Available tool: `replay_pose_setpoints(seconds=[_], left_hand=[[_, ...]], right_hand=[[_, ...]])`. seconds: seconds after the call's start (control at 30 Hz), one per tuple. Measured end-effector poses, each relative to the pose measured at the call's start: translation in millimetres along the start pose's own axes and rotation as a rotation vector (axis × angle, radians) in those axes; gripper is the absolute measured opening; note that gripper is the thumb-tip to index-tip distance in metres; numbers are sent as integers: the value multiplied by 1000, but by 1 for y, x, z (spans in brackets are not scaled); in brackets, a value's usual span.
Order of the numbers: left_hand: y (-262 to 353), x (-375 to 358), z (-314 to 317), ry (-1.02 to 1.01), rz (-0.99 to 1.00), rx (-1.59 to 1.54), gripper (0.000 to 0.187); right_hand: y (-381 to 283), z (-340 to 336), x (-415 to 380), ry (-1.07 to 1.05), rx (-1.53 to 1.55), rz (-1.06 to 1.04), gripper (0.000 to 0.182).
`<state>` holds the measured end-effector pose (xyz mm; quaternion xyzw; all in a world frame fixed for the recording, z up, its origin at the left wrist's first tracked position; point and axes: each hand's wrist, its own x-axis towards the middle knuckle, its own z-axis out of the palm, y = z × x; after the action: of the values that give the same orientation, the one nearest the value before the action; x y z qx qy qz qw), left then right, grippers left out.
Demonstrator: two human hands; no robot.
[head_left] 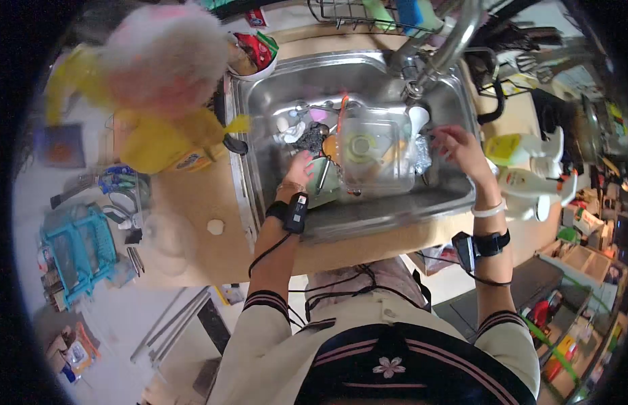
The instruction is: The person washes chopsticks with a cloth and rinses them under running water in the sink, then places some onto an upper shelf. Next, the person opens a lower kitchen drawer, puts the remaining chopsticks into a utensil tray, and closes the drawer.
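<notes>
My left hand (299, 170) is over the left part of the metal sink (260, 202), fingers loosely apart, beside a dark mesh scrubber (312, 137) and a pale green board (329, 192). A dark-handled utensil (323, 177) lies near its fingertips. My right hand (460, 150) hovers at the sink's right side with its fingers spread and somewhat blurred. Left of it are a white spoon (417, 119) and crinkled clear plastic (422, 158). Between my hands sits a clear plastic container (375, 177), with an orange-edged item (342, 115) along its left side.
A faucet (449, 50) reaches over the sink's back right. Spray bottles (520, 148) stand on the right counter. At upper left is a large blurred fluffy white-and-pink shape (169, 50) with yellow material (175, 142). A teal rack (81, 246) stands at left.
</notes>
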<state>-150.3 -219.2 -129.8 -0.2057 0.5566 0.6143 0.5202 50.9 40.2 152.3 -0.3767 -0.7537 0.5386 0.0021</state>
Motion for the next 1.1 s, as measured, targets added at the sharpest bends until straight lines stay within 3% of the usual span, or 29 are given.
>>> replay_pose_setpoints(seconds=[0.07,0.1,0.33,0.4,0.47,0.5,0.6,0.63,0.73,0.87,0.97,1.07,1.1], left_hand=[[-20,24,-5,-61,45,54,32],[-30,30,3,85,113,191,32],[-39,98,15,637,700,253,28],[-21,86,16,577,684,120,22],[14,47,24,438,280,-108,18],[19,53,22,433,288,-154,13],[40,51,32,200,581,-134,14],[47,41,37,179,621,-29,16],[61,33,46,156,876,-209,18],[63,36,38,278,826,-263,22],[52,43,27,249,707,-257,21],[36,68,14,29,319,388,21],[24,72,18,-65,544,527,24]], right_hand=[[20,6,18,-126,-15,24,23],[28,9,25,-140,-25,45,23],[66,42,38,-191,56,122,22],[85,49,37,-211,104,183,22],[85,58,33,-226,82,248,22],[82,62,30,-225,94,231,22],[95,69,27,-214,158,218,23],[95,70,27,-213,161,230,22],[98,73,29,-224,188,242,22],[105,71,35,-234,235,255,22],[106,73,38,-232,218,285,22],[106,77,39,-233,181,256,22],[106,79,38,-235,167,242,22]])
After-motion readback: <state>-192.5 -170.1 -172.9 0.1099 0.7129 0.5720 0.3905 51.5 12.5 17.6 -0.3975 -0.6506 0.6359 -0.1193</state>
